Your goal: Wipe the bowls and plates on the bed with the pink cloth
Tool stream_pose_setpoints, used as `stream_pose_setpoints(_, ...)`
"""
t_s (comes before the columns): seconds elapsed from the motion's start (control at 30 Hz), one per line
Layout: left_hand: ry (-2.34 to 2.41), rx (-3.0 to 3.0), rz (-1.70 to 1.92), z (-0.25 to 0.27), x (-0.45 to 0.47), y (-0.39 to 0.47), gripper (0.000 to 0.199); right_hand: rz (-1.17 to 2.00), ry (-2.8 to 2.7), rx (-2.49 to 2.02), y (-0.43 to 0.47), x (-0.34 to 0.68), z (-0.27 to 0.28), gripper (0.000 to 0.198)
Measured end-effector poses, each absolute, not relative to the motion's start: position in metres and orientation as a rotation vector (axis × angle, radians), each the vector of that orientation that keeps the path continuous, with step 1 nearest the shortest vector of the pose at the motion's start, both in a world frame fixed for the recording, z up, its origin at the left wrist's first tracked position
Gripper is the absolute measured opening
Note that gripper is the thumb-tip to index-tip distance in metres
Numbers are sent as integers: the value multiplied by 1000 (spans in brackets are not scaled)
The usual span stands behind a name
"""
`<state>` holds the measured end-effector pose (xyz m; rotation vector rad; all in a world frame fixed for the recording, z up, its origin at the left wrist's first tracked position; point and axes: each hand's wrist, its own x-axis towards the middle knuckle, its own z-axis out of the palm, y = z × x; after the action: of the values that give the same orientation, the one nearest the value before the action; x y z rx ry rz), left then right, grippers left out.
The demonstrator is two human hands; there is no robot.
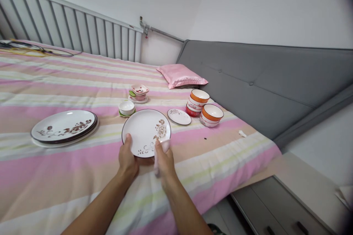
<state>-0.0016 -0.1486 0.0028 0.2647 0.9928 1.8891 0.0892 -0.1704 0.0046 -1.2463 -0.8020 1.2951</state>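
Note:
A round white plate (142,128) with a dark rim and brown flowers is held up over the striped bedspread. Its left edge is gripped by my left hand (127,159), thumb on top and fingers underneath. At the lower right edge, my right hand (165,159) pinches the plate through a pale pink cloth (156,163). Part of the cloth is hidden by the fingers. To the left lies a stack of oval plates (63,126) with matching flowers. A smaller oval plate (179,116) rests flat to the right.
Patterned bowls with orange bands stand in two stacks (199,97) (211,114) at the right. Small white dishes (127,108) and pink dishes (139,90) sit behind the plate. Beyond are a pink pillow (182,75), grey headboard (261,80), white bed rail (82,25) and cables (30,48).

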Motion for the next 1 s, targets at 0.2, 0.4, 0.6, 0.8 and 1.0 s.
stream_pose_setpoints(0.2, 1230, 483, 1942, 16, -13, -152, 31, 1378, -455, -1267, -159, 143, 30, 37)
stream_pose_setpoints(0.4, 1692, 993, 1793, 6, -30, -149, 31, 1222, -384, -1180, -148, 205, 29, 36)
stream_pose_setpoints(0.6, 1463, 1507, 1511, -3, -16, -153, 40, 1104, -377, -1175, -145, 224, 29, 33)
stream_pose_setpoints(0.8, 1184, 2018, 1093, -7, 5, -166, 33, 859, -424, -1327, -143, 232, 29, 43)
stream_pose_setpoints(1.0, 1523, 1816, 1208, -13, -11, -152, 49, 630, -773, -1526, -145, 216, 17, 45)
